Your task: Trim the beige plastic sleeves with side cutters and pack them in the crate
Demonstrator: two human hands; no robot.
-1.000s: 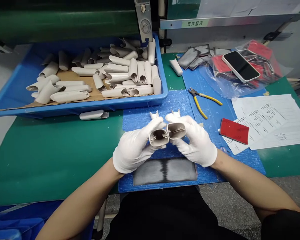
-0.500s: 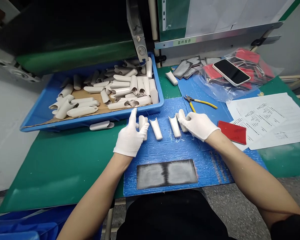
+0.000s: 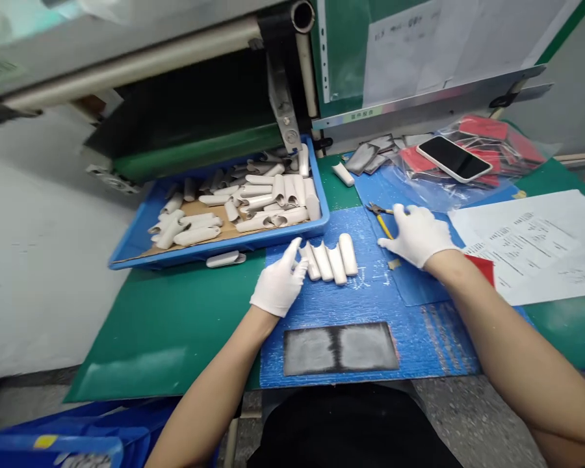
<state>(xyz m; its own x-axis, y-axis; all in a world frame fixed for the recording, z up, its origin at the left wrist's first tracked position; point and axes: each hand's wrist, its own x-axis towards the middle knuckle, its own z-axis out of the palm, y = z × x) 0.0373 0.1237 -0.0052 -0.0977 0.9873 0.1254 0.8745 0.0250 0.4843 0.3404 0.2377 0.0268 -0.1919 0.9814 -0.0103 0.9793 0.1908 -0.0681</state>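
Observation:
Several white curved plastic pieces lie side by side in a row on the blue mat, most with a notched end facing away from me. At the left end of the row is my gloved left hand, fingers apart; its fingertips are against or right beside the leftmost piece. My gloved right hand is spread open over the yellow-handled cutting pliers. It covers part of their handles, and I cannot tell whether it touches them.
A blue tray full of similar pieces stands at the back left. A dark grey sanding pad lies near the front edge. On the right are a phone on bagged red pads, paper sheets and a red pad.
My right hand has left the white pieces and moved right to the pliers, its fingers opening. The pieces, formerly spaced out, now stand close together. The view has shifted.

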